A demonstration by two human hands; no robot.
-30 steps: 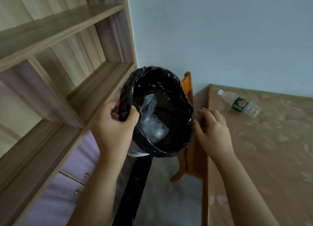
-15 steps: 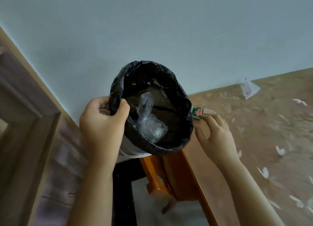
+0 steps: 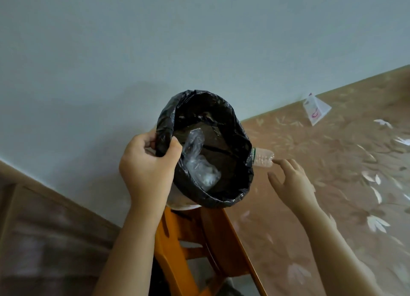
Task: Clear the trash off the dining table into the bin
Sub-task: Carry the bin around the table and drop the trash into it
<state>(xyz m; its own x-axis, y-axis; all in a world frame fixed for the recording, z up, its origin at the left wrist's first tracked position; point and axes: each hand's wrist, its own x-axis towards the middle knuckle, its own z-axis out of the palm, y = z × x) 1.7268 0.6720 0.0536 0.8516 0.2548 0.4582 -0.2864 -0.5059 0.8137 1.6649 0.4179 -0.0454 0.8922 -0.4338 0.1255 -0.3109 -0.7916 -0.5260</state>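
My left hand [image 3: 149, 171] grips the left rim of a bin [image 3: 244, 178] lined with a black bag, holding it up tilted beside the table edge. Crumpled clear plastic [image 3: 198, 162] lies inside it. A clear plastic bottle [image 3: 264, 157] with a green label lies on the dining table [image 3: 332, 184] just behind the bin's right rim, partly hidden by it. My right hand [image 3: 290, 178] hovers over the table with fingers apart, the fingertips touching or almost touching the bottle's end. A white folded wrapper [image 3: 316, 111] lies farther back on the table.
Several small white scraps [image 3: 377, 222] lie across the patterned tablecloth. An orange wooden chair [image 3: 188, 247] stands below the bin against the table's left edge. A pale wall runs behind, and a wooden cabinet [image 3: 44, 240] fills the lower left.
The view has swung right from the shelves to the table. The bin has stayed in my left hand, and my right hand has moved from the table edge out to the bottle.
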